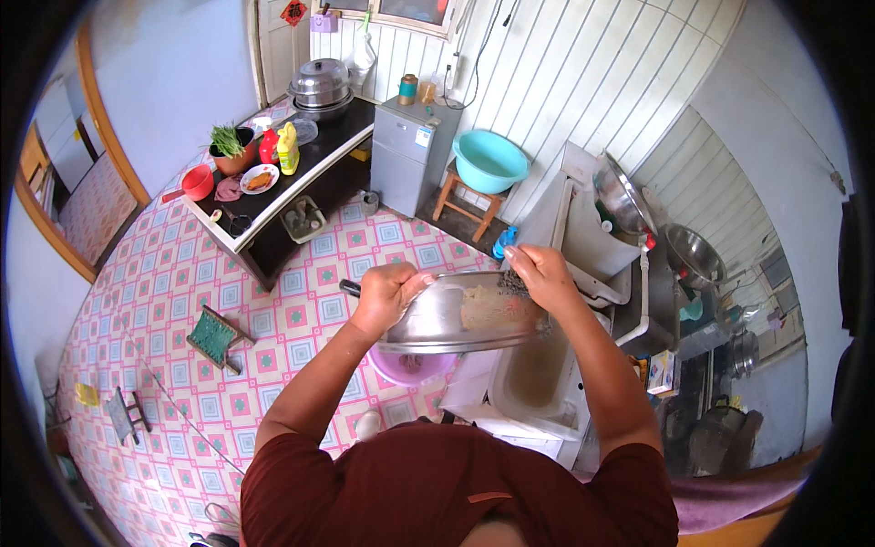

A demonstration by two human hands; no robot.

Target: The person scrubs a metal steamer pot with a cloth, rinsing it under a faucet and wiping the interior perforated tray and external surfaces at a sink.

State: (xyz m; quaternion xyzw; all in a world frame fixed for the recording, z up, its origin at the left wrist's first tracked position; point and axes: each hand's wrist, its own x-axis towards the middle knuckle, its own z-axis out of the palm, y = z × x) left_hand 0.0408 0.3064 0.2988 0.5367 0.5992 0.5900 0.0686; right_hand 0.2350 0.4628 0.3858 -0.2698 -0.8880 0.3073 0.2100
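Observation:
A large stainless steel steamer pot section (437,318) is tilted on its side in front of me, brownish residue on its wall. My left hand (389,294) grips its left part, beside a black handle. At the right end my right hand (543,277) is closed on a grey steel wool scourer (514,283) that touches the metal. Below the pot on the right lies a white sink basin (536,376) holding cloudy water. A pink plastic basin (417,366) is partly hidden beneath the pot, with something dark in it.
A black-topped counter (307,157) bears bottles, a plate and a steamer. Beside it stand a small grey refrigerator (403,154) and a turquoise basin (491,161) on a wooden stool (472,202). Metal bowls (623,195) lean at the right. A low green stool (215,337) stands on the floor.

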